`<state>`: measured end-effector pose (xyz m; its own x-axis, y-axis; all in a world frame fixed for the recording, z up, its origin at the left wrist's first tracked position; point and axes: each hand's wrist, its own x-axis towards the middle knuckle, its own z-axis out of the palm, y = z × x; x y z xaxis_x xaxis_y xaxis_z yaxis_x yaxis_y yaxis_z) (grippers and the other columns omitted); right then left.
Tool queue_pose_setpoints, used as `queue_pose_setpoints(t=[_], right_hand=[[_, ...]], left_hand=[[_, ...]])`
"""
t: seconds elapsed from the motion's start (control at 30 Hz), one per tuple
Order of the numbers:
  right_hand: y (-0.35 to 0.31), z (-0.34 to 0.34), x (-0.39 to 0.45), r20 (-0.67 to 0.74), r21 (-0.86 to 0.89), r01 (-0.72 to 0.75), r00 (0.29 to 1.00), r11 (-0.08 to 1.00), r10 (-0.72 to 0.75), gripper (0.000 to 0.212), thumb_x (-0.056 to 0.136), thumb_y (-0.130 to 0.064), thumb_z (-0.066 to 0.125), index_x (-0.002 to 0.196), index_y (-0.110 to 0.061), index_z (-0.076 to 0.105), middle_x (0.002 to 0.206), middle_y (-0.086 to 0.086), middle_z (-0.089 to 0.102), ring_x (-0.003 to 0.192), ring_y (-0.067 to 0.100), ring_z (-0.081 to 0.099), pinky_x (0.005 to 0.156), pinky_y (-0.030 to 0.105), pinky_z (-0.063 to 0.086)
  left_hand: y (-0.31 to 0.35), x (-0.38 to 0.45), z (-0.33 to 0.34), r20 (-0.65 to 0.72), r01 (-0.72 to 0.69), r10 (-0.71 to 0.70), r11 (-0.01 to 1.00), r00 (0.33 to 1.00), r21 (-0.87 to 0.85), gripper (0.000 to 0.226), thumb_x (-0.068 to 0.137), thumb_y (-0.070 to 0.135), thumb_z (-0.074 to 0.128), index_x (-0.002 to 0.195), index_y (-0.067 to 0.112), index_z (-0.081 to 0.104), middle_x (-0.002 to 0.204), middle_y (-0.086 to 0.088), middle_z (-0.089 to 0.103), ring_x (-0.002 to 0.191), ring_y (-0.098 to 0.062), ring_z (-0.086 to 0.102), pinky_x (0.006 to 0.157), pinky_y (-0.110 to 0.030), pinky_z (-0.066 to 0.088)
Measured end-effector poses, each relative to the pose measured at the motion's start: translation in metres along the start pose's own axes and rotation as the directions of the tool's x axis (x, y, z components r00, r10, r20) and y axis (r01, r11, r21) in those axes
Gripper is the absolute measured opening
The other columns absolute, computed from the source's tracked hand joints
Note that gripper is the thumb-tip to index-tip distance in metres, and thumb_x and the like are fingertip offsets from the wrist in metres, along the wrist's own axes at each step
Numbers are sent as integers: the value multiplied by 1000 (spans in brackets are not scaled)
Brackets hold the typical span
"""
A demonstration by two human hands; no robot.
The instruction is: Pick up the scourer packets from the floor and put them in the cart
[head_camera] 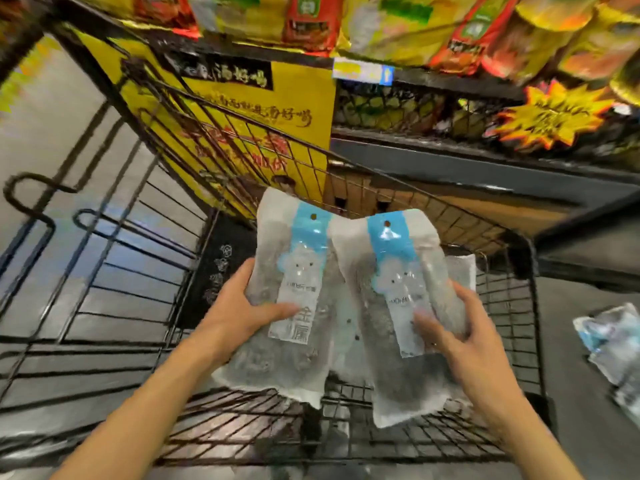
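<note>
A: In front of the shelves (450, 109) stocked with bright red and yellow snack bags (398, 26), what is the biggest thing in view?

B: The black wire cart (502, 306), seen from above. Its basket fills the middle, and a yellow poster with printed characters (263, 109) stands behind its far wall.

A: And the floor?

B: Grey floor (581, 341) shows on both sides of the cart. On the right, near the picture's edge, more scourer packets (613, 344) lie on it in a small heap, outside the cart.

A: Where are the packets being handled?

B: Two are held over the basket, side by side and touching along their inner edges. The left packet (294, 296) and the right packet (401, 306) are both clear bags with a blue header and a hanging hole at the top, dark scourers inside.

A: What about each grip?

B: The left hand (239, 313) holds the left packet, thumb across the white label, fingers behind. The right hand (457, 334) holds the right packet the same way, thumb on the front, fingers curled round its outer edge.

A: Anything in the cart already?

B: A pale packet corner (462, 271) shows behind the right one; blur hides whether it lies in the basket.
</note>
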<state>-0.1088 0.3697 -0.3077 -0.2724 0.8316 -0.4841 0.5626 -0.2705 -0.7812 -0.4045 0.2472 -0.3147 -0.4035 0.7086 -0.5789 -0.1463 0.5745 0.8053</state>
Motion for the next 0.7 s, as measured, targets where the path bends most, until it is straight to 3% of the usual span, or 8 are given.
queue_pose_setpoints(t=[0.07,0.2,0.27,0.37,0.47,0.57,0.63,0.7], right_hand=[[13,-6,14,0,-69,22,1000,997,-22,68,75,-62,78,136,-48,51,117,-21,71,106,6,70,96,44,57],[32,-29,47,94,-385,73,995,920,-40,70,69,-78,68,132,-54,52,109,-23,73,97,6,69,87,38,56],[34,-38,59,227,-570,138,974,810,-6,62,68,-82,62,125,-68,42,116,-36,65,102,3,67,87,34,54],[42,-44,75,389,-825,280,912,491,134,80,72,-92,47,144,-63,32,138,-23,61,123,10,60,93,33,49],[52,-32,84,448,-880,373,859,295,248,70,91,-65,62,152,-56,29,141,-13,61,134,16,53,101,33,45],[62,-19,93,428,-902,396,872,172,237,62,98,-49,58,154,-49,30,144,-5,59,136,24,52,108,38,41],[70,-15,97,375,-926,354,904,135,204,60,98,-47,54,154,-44,30,146,-1,56,137,27,50,113,42,37],[76,-13,97,343,-933,317,927,172,154,62,96,-45,56,153,-40,31,147,-1,52,138,26,46,118,45,32]], left_hand=[[-6,22,0,53,-29,26,998,998,56,68,70,10,91,120,39,58,104,16,78,93,-6,75,77,-28,61],[-16,62,-1,180,-88,57,981,982,173,70,70,10,91,126,37,58,110,19,76,98,-2,73,74,-17,58],[-23,77,-3,210,-102,57,973,976,209,70,71,9,91,127,34,58,110,20,76,96,1,73,72,-13,56],[-33,96,-2,269,-144,68,951,961,274,69,69,6,91,127,29,60,111,24,74,98,7,70,73,-7,52],[-36,114,-3,378,-217,71,908,923,359,73,68,14,93,130,32,60,121,23,69,111,4,66,83,-9,51],[-33,133,-1,518,-325,23,802,855,502,73,69,26,95,131,35,58,123,25,67,114,7,62,92,-15,49],[-34,146,3,563,-364,-53,712,825,601,74,68,26,96,128,38,56,120,28,64,113,8,60,92,-14,48],[-40,158,8,556,-368,-146,609,818,702,86,66,26,97,138,40,52,129,23,61,118,-2,59,99,-24,50]])
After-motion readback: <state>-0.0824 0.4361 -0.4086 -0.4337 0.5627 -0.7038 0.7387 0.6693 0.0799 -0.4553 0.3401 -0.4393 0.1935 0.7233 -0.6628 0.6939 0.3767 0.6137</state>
